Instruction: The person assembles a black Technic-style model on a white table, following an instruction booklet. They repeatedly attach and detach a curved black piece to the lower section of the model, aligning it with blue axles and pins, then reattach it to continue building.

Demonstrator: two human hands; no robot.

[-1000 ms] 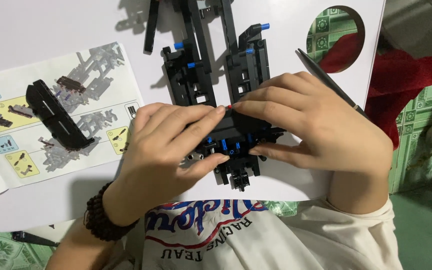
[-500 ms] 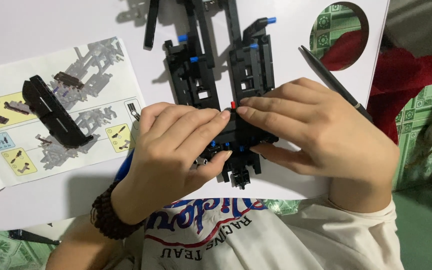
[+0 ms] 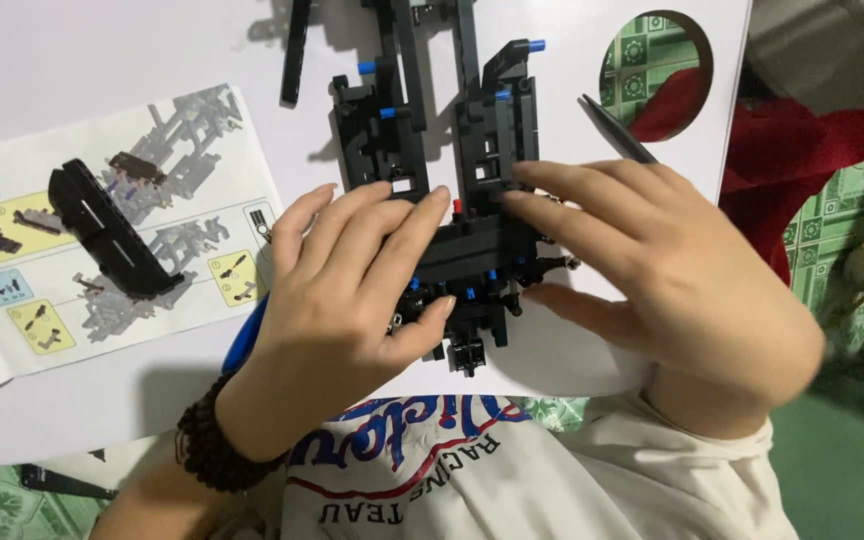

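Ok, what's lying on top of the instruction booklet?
A long black angled brick piece lies diagonally across the instruction booklet. The left hand covers the booklet's right edge, so anything there is hidden.

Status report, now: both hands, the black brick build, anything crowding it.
Left hand and right hand both pressing on black brick assembly. Assembly flat on white table. Instruction booklet, loose black beam beside, apart.

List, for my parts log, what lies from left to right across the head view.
Instruction booklet → black curved piece → left hand → black brick assembly → right hand → red cloth
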